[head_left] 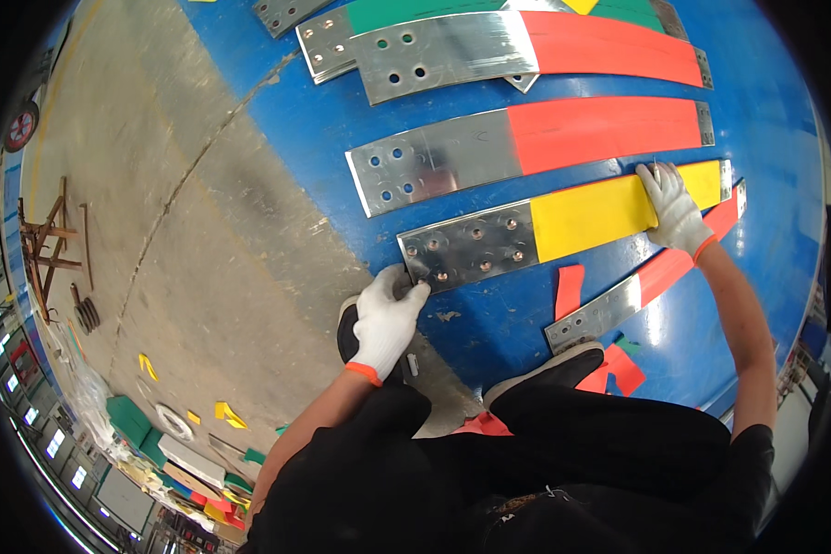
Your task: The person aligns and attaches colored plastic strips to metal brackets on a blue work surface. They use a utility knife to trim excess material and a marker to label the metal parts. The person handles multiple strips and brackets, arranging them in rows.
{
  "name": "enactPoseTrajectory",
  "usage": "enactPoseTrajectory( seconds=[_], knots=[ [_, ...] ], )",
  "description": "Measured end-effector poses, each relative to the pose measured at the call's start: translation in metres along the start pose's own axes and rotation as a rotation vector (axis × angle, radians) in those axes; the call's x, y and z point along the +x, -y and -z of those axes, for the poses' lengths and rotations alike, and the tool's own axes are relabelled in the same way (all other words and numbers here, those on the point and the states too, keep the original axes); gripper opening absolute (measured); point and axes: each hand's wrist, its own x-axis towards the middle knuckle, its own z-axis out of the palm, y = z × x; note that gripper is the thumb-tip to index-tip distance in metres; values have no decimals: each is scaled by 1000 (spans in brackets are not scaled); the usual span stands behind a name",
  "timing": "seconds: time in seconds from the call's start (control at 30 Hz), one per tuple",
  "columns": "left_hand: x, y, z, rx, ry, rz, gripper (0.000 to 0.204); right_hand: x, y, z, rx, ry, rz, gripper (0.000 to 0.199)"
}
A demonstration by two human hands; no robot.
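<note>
A flat silver busbar with a yellow sleeve lies across in front of me, copper-coloured spots around the holes in its bare metal end. My left hand, in a white glove with an orange cuff, pinches the near left corner of that metal end. Farther right, my right hand, gloved the same way, grips across the yellow sleeve near its right end, fingers over the far edge. Just beyond lies a red-sleeved busbar, apart from the yellow one. Another red-sleeved busbar slants close to my right foot, partly hidden by my right hand and forearm.
More busbars, red and green, overlap at the far side of the blue floor. Red scraps lie by my right shoe. On the concrete at left are a rusty metal frame and yellow scraps.
</note>
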Motion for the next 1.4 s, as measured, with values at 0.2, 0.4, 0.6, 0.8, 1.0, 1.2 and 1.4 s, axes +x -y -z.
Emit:
enactPoseTrajectory(
  seconds=[0.2, 0.4, 0.6, 0.8, 1.0, 1.2, 1.4],
  knots=[
    [3, 3, -6, -132, 15, 74, 27, 5, 33, 6, 16, -12, 25, 112],
    [8, -1, -13, 93, -86, -55, 20, 7, 37, 7, 5, -3, 5, 112],
    [14, 10, -17, 200, -84, -143, 19, 10, 38, 5, -15, -31, 5, 108],
    [16, 8, -18, 255, -71, -168, 20, 9, 41, 11, 9, 17, -33, 110],
    [16, 9, -19, 261, -98, -192, 18, 10, 44, 9, -1, 6, -48, 107],
    [16, 12, -21, 213, -87, -198, 18, 6, 47, 13, -2, -12, -43, 107],
    [15, 9, -22, 255, -134, -139, 22, 9, 45, 12, -48, 23, -47, 109]
  ],
)
